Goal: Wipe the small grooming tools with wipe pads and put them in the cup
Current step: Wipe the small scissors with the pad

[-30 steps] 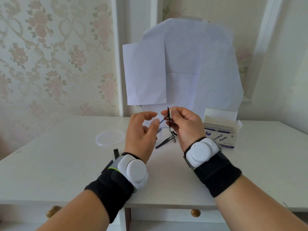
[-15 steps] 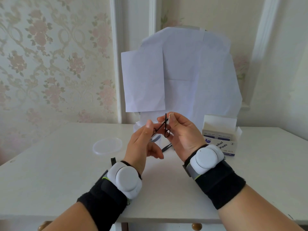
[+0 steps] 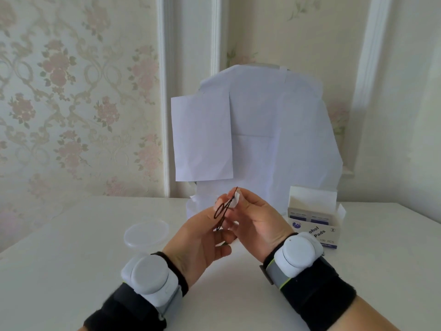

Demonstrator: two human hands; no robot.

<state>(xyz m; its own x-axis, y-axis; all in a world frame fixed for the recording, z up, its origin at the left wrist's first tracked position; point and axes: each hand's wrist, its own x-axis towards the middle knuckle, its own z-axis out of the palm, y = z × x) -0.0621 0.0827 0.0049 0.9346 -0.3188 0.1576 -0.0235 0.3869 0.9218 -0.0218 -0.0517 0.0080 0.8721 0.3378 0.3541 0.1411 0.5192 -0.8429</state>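
Note:
Both my hands are raised over the white table (image 3: 71, 271), at the middle of the view. My left hand (image 3: 198, 240) pinches the looped handle end of a small black scissor-like tool (image 3: 220, 211). My right hand (image 3: 257, 218) pinches a small white wipe pad (image 3: 235, 199) around the tool's upper tip. A pale translucent shape (image 3: 192, 206) just behind my left hand may be the cup; my hands hide most of it. Other grooming tools are out of sight behind my hands.
A round clear plastic lid (image 3: 145, 232) lies on the table left of my hands. An open box of alcohol pads (image 3: 312, 225) stands at the right. White paper sheets (image 3: 262, 139) lean against the wall behind.
My left hand closed in and took the tool's loop end, which my right hand alone held before. The pad now wraps the tip. The tools on the table went out of sight.

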